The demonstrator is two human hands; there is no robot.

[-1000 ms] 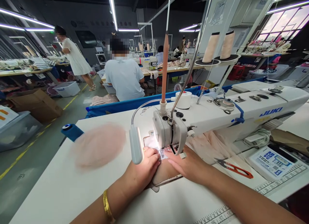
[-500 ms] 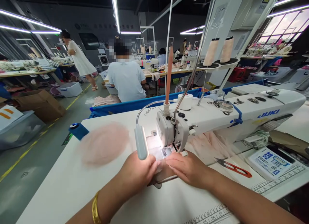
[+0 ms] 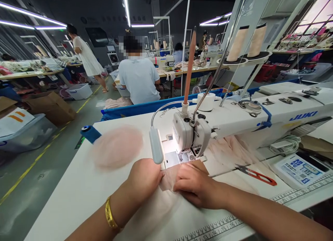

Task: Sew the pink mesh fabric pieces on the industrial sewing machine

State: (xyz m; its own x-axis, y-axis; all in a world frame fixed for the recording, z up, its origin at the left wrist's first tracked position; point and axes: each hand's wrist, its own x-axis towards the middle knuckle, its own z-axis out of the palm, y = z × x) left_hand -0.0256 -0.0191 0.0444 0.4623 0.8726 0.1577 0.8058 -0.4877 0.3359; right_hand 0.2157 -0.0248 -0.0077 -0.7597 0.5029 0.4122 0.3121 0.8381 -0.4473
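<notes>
A piece of sheer pale pink fabric [image 3: 168,178] lies between my hands, just in front of the lit needle plate [image 3: 171,160] of the white sewing machine [image 3: 186,130]. My left hand [image 3: 145,180], with a gold bangle at the wrist, is closed on the fabric's left side; its fingertips are partly hidden. On the right side, my right hand [image 3: 199,185] has its fingers curled down and pressed together on the same cloth. Part of the fabric hangs toward me over the table edge side. More pale pink fabric [image 3: 229,149] lies bunched under the machine arm.
A round blurred pink cloth [image 3: 118,147] and a blue thread cone [image 3: 90,134] lie left. Orange-handled thread snips [image 3: 256,175], a white-and-blue box [image 3: 299,170] and a printed ruler [image 3: 215,230] are on the right. A small lamp [image 3: 156,145] hangs over the plate. Co-workers are beyond.
My hands have drawn the fabric toward me, away from the presser foot, baring the needle plate. My right fingers have curled in. The view has shifted slightly.
</notes>
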